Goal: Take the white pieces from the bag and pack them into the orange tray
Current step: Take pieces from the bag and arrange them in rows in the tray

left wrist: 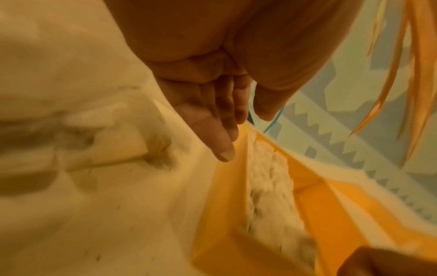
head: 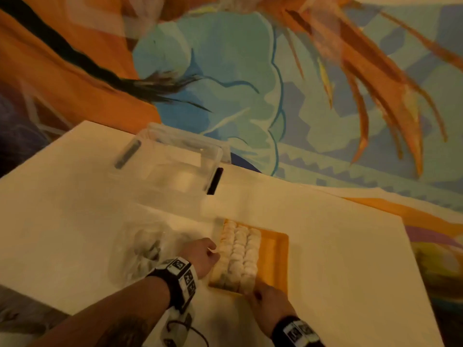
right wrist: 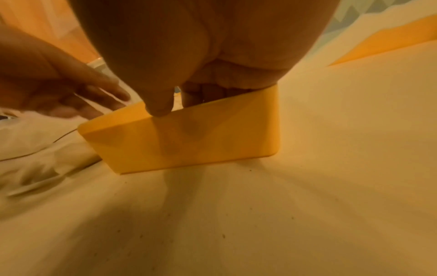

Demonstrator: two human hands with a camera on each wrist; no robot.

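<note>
White pieces (head: 239, 251) fill most of the orange tray (head: 276, 259), lined up in three rows along its left and middle; a strip of bare orange floor shows along the tray's right side. The tray sits on the pale counter (head: 325, 246), close to the near edge.

The right hand (head: 265, 300) grips the tray's near end wall: in the right wrist view the thumb presses on the outside of the wall at the rim while the fingers (right wrist: 208, 93) curl over the rim to the inside. The rows of pieces reach right up to this hand.

The left hand (head: 203, 255) is just beside the tray's left wall. In the left wrist view its fingers (left wrist: 220, 138) are straight and lie loosely together, pointing down toward the tray's left rim, with the thumb apart from them; it holds nothing that can be seen. The head view is too blurred to tell whether its fingertips touch the tray or the pieces.

A clear plastic bag (head: 142, 249) lies crumpled on the counter left of the left hand, with a few pale pieces showing dimly through it. Farther back on the counter stands a clear plastic box (head: 172, 166) with dark clips at its ends. Beyond the counter is a rug (head: 225, 71) patterned in blue and orange.
</note>
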